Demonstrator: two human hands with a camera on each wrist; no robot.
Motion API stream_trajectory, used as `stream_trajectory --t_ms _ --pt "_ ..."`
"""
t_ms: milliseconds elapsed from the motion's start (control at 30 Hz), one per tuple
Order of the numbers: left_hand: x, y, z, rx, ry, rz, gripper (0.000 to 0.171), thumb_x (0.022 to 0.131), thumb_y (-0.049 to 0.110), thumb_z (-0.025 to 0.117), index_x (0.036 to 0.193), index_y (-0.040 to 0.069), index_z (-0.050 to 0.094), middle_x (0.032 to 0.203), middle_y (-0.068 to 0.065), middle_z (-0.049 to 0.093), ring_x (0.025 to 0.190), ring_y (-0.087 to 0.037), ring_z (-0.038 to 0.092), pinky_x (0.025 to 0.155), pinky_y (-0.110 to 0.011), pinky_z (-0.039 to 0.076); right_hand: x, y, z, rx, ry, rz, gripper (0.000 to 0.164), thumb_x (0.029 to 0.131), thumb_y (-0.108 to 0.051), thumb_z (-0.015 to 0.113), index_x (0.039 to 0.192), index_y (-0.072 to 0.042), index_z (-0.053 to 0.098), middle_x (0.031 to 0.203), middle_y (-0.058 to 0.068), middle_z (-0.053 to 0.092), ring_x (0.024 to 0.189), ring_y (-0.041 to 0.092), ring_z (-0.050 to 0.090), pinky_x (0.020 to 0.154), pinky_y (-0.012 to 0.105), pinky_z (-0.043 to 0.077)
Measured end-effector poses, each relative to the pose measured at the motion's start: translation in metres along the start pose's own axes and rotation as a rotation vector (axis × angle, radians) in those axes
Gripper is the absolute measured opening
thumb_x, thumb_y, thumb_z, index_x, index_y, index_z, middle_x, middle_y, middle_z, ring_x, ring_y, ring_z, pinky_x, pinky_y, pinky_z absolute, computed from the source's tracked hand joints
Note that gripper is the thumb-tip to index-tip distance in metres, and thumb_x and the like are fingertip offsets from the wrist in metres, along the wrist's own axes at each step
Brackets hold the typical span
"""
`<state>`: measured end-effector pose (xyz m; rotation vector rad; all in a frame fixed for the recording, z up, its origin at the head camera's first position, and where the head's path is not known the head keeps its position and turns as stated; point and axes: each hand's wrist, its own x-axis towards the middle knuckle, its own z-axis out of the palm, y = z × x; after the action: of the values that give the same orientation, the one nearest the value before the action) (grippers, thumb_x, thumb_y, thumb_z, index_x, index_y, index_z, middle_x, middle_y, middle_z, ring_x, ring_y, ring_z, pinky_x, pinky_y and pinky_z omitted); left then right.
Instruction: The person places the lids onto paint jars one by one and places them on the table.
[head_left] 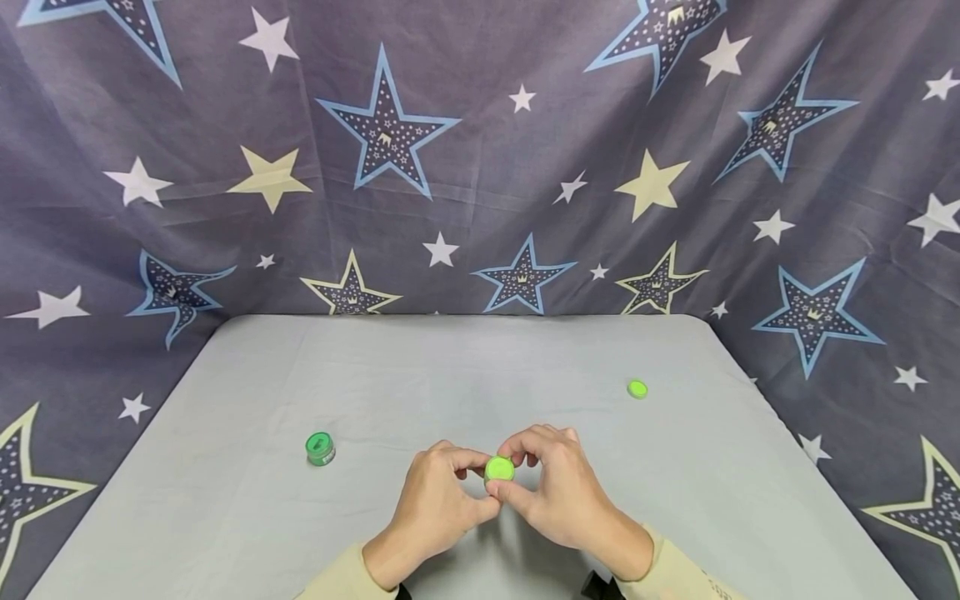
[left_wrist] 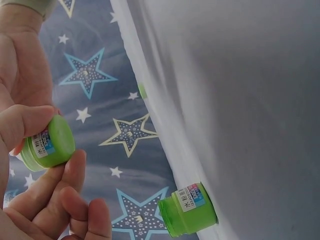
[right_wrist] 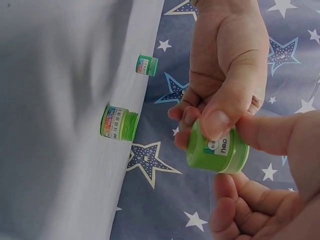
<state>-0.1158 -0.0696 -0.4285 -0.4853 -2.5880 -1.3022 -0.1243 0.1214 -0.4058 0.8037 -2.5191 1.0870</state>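
Both hands hold a small lime-green paint jar [head_left: 499, 469], upright, over the front middle of the table. My left hand [head_left: 438, 504] grips it from the left; in the right wrist view its thumb presses the label. From the right, my right hand [head_left: 562, 492] pinches the jar near its paler top, thumb in front and fingers behind. A second lime-green jar [right_wrist: 120, 124] stands lidless on the table, its threaded neck showing; in the head view it is hidden. Farther left stands a darker green jar [head_left: 320, 448].
A lime-green lid [head_left: 637, 389] lies toward the back right of the table. Pale cloth covers the tabletop [head_left: 480, 367]. A dark star-patterned curtain [head_left: 465, 192] hangs behind it and along both sides.
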Motion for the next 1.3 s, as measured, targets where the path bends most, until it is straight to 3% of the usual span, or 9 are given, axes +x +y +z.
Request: stream_trajectory --t_ms 300,567,967,1133,1300 --pt "-0.0008 0.0009 -0.0005 0.007 0.0 -0.024 0.024 0.069 0.015 0.091 0.09 0.021 0.081 0.081 0.023 0.068 0.083 -0.016 0.063 0.072 -0.025 0.047 -0.0013 0.0002 0.0026 0.006 0.017 -0.016 0.029 0.077 -0.027 0.092 0.092 -0.019 0.069 0.084 -0.015 0.063 0.077 0.011 0.056 0.075 0.029 0.032" --pt "-0.0007 0.0009 -0.0003 0.019 0.01 -0.014 0.023 0.069 0.016 0.091 0.09 0.022 0.081 0.081 0.024 0.068 0.082 -0.015 0.062 0.072 -0.026 0.047 -0.0005 -0.0004 0.0031 -0.011 0.028 -0.028 0.028 0.076 -0.026 0.093 0.091 -0.02 0.07 0.082 -0.015 0.063 0.078 0.001 0.052 0.075 0.028 0.032" --pt "0.0003 0.0003 -0.0006 0.027 0.018 0.004 0.023 0.069 0.015 0.091 0.089 0.023 0.081 0.081 0.025 0.068 0.08 -0.005 0.058 0.071 -0.025 0.048 -0.0004 -0.0023 0.0029 -0.026 0.017 -0.015 0.029 0.077 -0.026 0.092 0.097 -0.02 0.071 0.088 -0.017 0.065 0.082 0.003 0.054 0.077 0.03 0.033" --pt "0.0002 -0.0002 -0.0004 0.03 0.011 -0.004 0.023 0.07 0.017 0.092 0.09 0.023 0.081 0.082 0.024 0.069 0.081 -0.007 0.059 0.072 -0.026 0.048 -0.0004 -0.0015 0.0024 -0.03 0.014 -0.027 0.029 0.08 -0.029 0.09 0.101 -0.018 0.072 0.091 -0.015 0.067 0.084 0.009 0.058 0.078 0.031 0.034" --pt "0.0012 -0.0006 -0.0005 0.024 0.002 -0.011 0.023 0.072 0.02 0.092 0.092 0.024 0.082 0.084 0.024 0.069 0.082 -0.008 0.06 0.073 -0.027 0.049 0.0009 0.0002 0.0017 -0.044 0.029 -0.05 0.03 0.084 -0.033 0.086 0.103 -0.014 0.073 0.095 -0.012 0.07 0.087 0.003 0.057 0.079 0.032 0.035"
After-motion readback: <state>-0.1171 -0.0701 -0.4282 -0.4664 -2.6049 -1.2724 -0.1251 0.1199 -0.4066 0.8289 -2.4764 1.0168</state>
